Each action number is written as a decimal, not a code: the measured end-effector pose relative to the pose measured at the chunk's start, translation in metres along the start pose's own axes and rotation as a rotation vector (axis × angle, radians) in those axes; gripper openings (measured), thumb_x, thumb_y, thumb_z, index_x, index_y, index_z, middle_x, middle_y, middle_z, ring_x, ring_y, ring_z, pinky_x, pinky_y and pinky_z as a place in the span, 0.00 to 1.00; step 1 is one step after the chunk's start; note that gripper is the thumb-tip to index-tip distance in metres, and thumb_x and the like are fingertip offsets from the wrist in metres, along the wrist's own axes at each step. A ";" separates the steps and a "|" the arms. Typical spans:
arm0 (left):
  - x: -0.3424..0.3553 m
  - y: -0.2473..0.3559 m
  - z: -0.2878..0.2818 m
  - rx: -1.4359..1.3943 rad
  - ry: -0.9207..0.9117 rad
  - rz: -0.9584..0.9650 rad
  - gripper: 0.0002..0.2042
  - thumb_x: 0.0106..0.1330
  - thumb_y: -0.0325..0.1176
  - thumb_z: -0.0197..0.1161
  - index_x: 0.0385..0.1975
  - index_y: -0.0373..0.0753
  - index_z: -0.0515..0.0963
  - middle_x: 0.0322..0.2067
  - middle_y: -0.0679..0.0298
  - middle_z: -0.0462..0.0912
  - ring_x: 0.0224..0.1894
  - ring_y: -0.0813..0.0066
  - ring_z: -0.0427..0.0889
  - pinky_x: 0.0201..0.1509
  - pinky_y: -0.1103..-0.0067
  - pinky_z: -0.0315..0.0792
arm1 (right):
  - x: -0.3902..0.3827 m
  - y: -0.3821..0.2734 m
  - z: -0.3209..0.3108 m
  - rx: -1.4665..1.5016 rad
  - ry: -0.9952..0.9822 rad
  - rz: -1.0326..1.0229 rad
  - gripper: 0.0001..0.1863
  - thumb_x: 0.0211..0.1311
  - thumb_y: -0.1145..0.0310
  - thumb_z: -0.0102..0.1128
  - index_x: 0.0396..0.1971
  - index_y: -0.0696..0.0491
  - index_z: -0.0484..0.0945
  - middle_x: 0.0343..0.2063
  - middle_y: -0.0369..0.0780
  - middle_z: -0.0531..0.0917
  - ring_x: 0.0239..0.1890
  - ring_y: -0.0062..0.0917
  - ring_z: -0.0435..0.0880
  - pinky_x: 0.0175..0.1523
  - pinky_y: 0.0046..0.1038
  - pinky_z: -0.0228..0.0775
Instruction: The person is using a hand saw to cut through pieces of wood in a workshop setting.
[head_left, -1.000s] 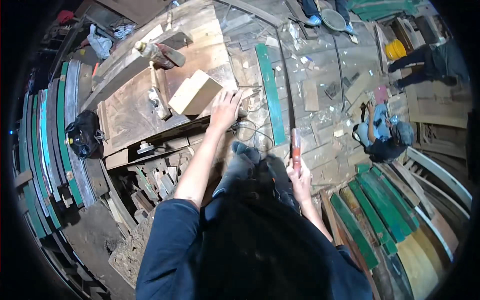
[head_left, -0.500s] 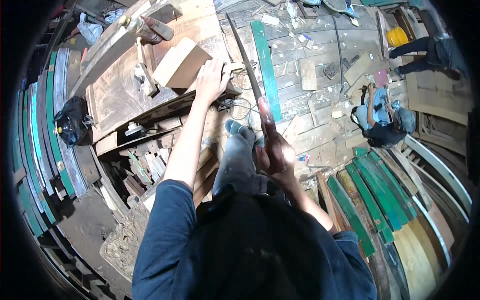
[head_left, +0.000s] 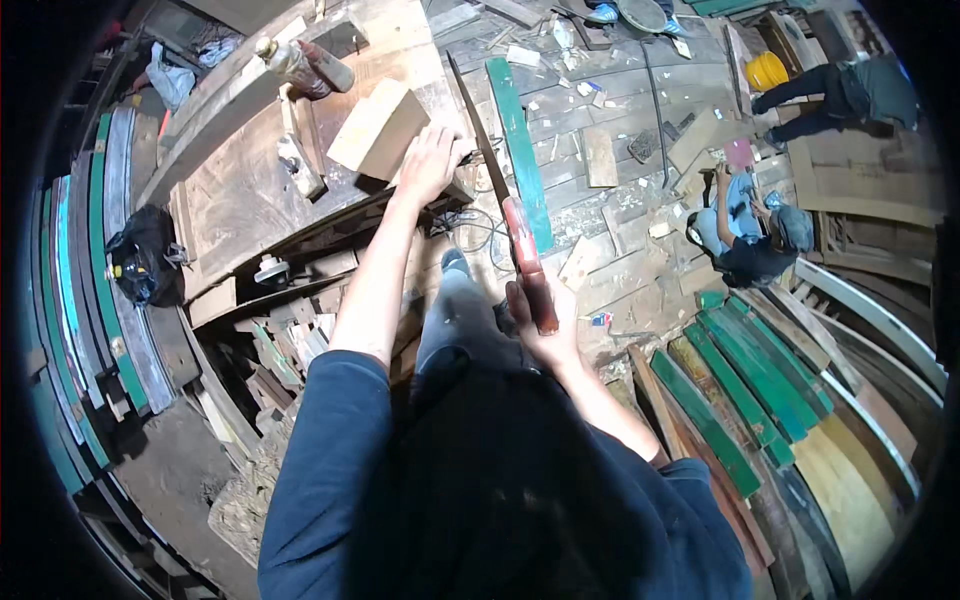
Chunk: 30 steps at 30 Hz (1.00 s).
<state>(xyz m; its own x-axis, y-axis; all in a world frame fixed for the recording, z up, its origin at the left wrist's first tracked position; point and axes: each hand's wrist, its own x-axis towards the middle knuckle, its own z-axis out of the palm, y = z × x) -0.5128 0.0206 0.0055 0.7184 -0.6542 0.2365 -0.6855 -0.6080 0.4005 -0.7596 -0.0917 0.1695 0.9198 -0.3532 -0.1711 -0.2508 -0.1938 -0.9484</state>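
Observation:
My left hand [head_left: 428, 165] rests flat on the near edge of a worn wooden workbench [head_left: 245, 200], its fingers beside a pale wooden block [head_left: 380, 128]. My right hand [head_left: 545, 325] grips the red-brown handle of a hand saw [head_left: 500, 195]. The saw's thin dark blade runs up and away toward the bench corner, right of my left hand. My legs in grey trousers [head_left: 455, 320] stand below the bench edge.
Bottles [head_left: 300, 62] and a small tool [head_left: 300, 165] lie on the bench. A long green plank [head_left: 520, 150] lies on the littered plank floor. Green boards [head_left: 745, 390] are stacked at right, curved boards at left. A black bag [head_left: 145, 255] sits left. One person crouches [head_left: 750, 235]; another stands [head_left: 850, 90].
My right hand has raised the saw from beside my leg, blade now pointing toward the bench. My left hand stays on the bench edge next to the block.

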 end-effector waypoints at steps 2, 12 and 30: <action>-0.003 0.004 0.003 -0.016 0.020 -0.034 0.13 0.66 0.39 0.53 0.44 0.37 0.71 0.42 0.54 0.72 0.48 0.54 0.70 0.52 0.65 0.66 | -0.002 -0.008 0.007 0.001 0.062 -0.045 0.07 0.58 0.71 0.60 0.29 0.57 0.72 0.16 0.43 0.73 0.18 0.30 0.73 0.27 0.28 0.66; -0.001 -0.001 0.007 0.017 0.014 -0.098 0.12 0.65 0.38 0.54 0.42 0.39 0.71 0.46 0.54 0.71 0.50 0.55 0.70 0.51 0.64 0.68 | -0.028 -0.050 0.022 -0.061 0.082 0.010 0.08 0.55 0.71 0.62 0.32 0.57 0.74 0.17 0.42 0.75 0.17 0.27 0.76 0.27 0.27 0.68; 0.003 -0.007 0.010 -0.009 0.098 -0.058 0.11 0.67 0.40 0.51 0.42 0.40 0.71 0.44 0.55 0.73 0.49 0.56 0.71 0.50 0.63 0.65 | -0.066 -0.057 0.019 -0.094 0.181 0.176 0.07 0.57 0.71 0.62 0.30 0.57 0.76 0.13 0.40 0.73 0.15 0.21 0.71 0.24 0.25 0.64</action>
<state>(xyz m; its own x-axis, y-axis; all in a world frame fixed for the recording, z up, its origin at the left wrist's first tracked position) -0.5075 0.0182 -0.0058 0.7650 -0.5711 0.2977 -0.6420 -0.6392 0.4234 -0.8005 -0.0397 0.2292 0.7930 -0.5450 -0.2723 -0.4365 -0.1965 -0.8780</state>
